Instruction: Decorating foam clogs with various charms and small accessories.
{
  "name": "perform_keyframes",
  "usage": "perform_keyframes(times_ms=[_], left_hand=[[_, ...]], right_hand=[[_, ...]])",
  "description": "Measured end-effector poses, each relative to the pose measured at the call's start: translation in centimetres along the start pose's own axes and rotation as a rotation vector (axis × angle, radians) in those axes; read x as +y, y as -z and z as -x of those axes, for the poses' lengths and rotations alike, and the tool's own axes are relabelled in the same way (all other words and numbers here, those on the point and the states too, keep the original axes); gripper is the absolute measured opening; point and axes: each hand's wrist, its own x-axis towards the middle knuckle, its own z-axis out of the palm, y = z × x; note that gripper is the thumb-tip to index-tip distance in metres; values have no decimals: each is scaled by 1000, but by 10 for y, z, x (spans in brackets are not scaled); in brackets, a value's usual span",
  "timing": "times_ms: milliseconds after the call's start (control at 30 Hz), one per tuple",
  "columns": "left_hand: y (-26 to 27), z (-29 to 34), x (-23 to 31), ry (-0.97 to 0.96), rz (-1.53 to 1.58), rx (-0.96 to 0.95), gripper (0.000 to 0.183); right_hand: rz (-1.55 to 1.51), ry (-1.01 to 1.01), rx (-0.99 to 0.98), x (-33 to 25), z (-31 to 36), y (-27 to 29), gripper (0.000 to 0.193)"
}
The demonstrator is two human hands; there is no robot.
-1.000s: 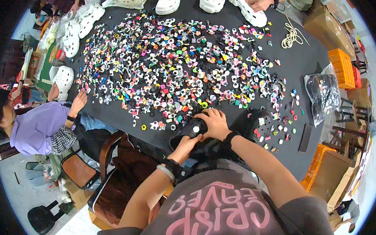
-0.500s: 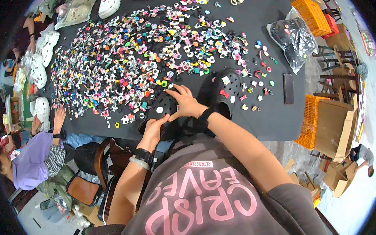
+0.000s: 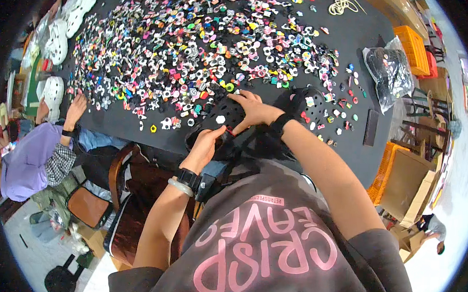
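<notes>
A black clog (image 3: 228, 110) with round holes sits at the table's near edge. A white charm (image 3: 221, 119) is fixed on its upper. My left hand (image 3: 206, 146) is closed on the near side of this clog, its other fingers hidden beneath. Across the far side lies my right hand (image 3: 253, 114), gripping the shoe, fingers over the toe and thumb toward the left fingertips. Between the right thumb and left fingertips shows a small red piece (image 3: 230, 130), its shape mostly covered. To the right stands another black clog (image 3: 314, 100), carrying a red bow charm (image 3: 305, 117) and a pale charm.
A wide heap of colourful shoe charms (image 3: 196, 54) covers the black table. At right are a bagged dark item (image 3: 388, 72), a dark flat bar (image 3: 371, 128) and orange crates (image 3: 411, 49). White clogs (image 3: 52, 97) and a co-worker's hand (image 3: 77, 107) are at left.
The view has shifted, so the table contents appear farther right. Both my hands stay on the same clog, and the red piece between the fingers shows more clearly.
</notes>
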Motion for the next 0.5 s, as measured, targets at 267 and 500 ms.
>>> perform_keyframes(times_ms=[267,500], left_hand=[[12,-10,-1,128,286,-149,35],[16,-8,-5,89,35,-131,33]], right_hand=[[27,-76,11,-15,-2,-2,122],[136,-44,159,-27,9,-15,115]])
